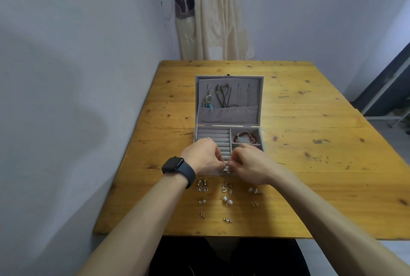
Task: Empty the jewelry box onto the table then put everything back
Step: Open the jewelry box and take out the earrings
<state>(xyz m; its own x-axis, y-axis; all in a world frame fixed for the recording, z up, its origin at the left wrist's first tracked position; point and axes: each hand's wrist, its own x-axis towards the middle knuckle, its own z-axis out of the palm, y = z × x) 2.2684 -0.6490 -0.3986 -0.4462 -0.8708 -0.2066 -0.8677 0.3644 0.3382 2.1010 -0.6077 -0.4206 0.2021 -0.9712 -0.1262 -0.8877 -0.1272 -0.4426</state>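
Observation:
A grey velvet jewelry box (pixel 257 136) lies open on the wooden table (pixel 310 164), its lid (pixel 229 80) flat behind it. The lid holds a feather earring (pixel 207 101) and dark cords (pixel 224 96). A red bead bracelet (pixel 246 137) sits in the box's upper right compartment. My left hand (pixel 203 158) and my right hand (pixel 253 163) meet over the front ring rolls, fingertips pinched together on a small silver piece (pixel 226 168) at the box's front edge. Several earrings lie in rows on the table before the box, among them two pearl studs (pixel 227 200).
A black watch (pixel 175 164) is on my left wrist. A curtain (pixel 213 14) hangs behind the table's far edge. A wall runs close on the left. Bare wood spreads to the right of the box.

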